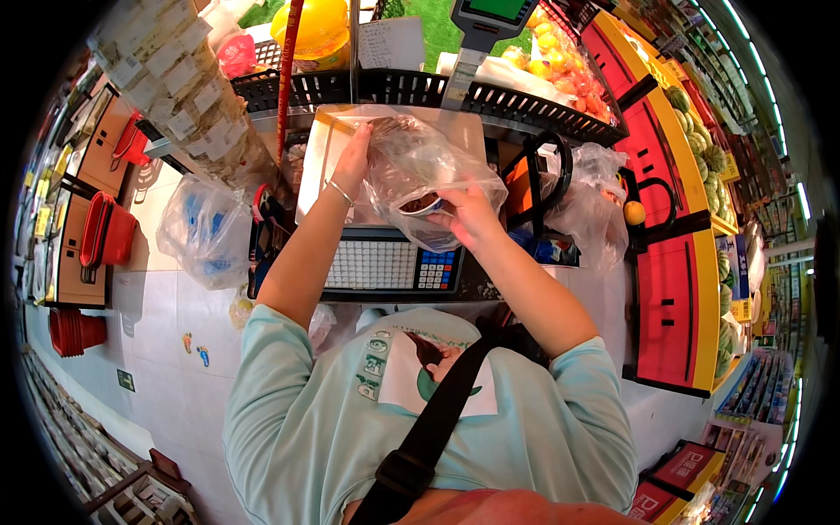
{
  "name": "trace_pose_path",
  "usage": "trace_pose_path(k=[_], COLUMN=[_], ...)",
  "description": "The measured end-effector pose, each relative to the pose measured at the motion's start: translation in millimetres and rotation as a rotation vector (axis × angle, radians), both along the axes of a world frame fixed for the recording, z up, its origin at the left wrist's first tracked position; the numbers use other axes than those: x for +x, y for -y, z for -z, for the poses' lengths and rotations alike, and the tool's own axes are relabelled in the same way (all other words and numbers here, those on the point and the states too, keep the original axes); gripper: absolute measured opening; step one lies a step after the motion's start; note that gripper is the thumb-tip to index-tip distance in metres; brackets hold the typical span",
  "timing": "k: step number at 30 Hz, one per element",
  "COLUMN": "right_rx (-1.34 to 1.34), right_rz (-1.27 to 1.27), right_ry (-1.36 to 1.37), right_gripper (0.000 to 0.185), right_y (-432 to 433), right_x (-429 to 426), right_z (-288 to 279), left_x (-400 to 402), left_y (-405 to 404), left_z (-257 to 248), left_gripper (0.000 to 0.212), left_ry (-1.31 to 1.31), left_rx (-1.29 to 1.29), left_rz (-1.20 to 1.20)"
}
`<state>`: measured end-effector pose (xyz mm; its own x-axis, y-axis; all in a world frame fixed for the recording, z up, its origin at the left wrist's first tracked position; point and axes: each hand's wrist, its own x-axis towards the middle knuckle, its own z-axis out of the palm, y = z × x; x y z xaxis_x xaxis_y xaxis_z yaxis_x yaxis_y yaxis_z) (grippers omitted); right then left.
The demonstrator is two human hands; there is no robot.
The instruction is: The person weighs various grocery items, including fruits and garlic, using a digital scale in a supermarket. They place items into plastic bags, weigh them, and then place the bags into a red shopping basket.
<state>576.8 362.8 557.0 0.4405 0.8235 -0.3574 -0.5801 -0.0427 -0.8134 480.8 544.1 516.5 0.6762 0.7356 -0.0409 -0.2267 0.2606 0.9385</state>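
Note:
A clear plastic bag [410, 161] with dark brown contents lies over the metal weighing plate [323, 154] of a shop scale. My left hand [355, 157] holds the bag's upper left part, a bracelet on the wrist. At the bag's lower right, my right hand [467, 213] has its fingers on a small round cup or scoop [421, 205] with a pale rim and dark contents; whether the cup is inside the bag is unclear. Below the plate is the scale's keypad [374, 264]. The scale's display [492, 16] stands on a post behind it.
Black plastic crates [407, 86] with bagged fruit stand behind the scale. A column covered in labels [190, 98] and a hanging bag with blue contents [205, 230] are at the left. Plastic bags [584, 203] and a black basket handle [561, 170] are at the right.

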Motion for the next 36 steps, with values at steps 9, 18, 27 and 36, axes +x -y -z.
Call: trace_pose_path(k=[9,18,27,36], right_rx=[-0.201,-0.106,0.062,0.132], right_rz=[-0.002,0.05,0.092,0.008], right_ry=[0.149,0.261,-0.536,-0.379], right_gripper=[0.06,0.051,0.044,0.045], right_y=[-14.3,-9.9,20.6,45.5], right_x=[3.9,6.5,-6.5,-13.6], right_z=[-18.0,-17.3,-13.3,-30.2], left_x=[-2.1,-8.6,-19.6,-35.4], left_y=[-3.5,-7.1,-4.2,16.5], left_z=[6.4,11.6,3.2,-32.7], left_gripper=[0.051,0.05,0.055,0.057], left_ry=[0.015,0.006,-0.099,-0.184], left_rx=[-0.055,0.02,0.093,0.07], left_rz=[-0.038,-0.066,-0.082,-0.106])
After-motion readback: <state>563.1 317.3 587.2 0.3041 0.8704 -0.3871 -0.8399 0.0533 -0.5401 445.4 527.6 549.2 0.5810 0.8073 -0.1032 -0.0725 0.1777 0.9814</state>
